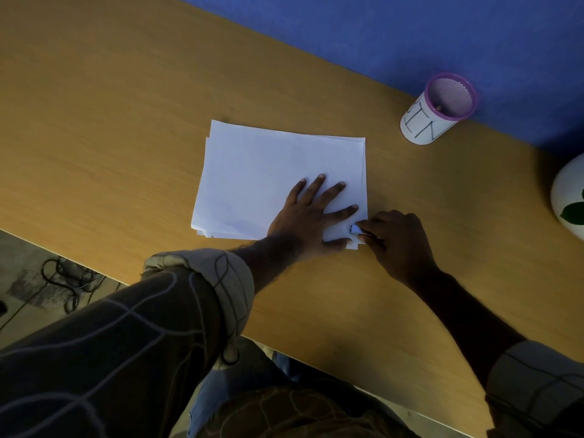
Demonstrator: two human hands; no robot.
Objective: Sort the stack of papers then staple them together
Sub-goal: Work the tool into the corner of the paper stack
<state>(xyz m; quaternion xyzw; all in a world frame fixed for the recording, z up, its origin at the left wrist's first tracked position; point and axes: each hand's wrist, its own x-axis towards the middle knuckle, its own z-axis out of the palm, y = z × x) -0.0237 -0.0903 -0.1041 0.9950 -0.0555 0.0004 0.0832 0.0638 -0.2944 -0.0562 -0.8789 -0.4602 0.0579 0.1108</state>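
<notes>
Your wooden surface (126, 121) carries the paper stack (268, 172) at its middle, edges slightly uneven. Your left hand (311, 216) lies spread flat on the stack's near right part. Your right hand (398, 238) pinches a small white object (355, 229) at that corner.

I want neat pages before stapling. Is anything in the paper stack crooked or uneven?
Yes. The paper stack is not squared: lower sheets stick out at its far left corner and near left corner. The right hand bends up the near right corner.
</notes>
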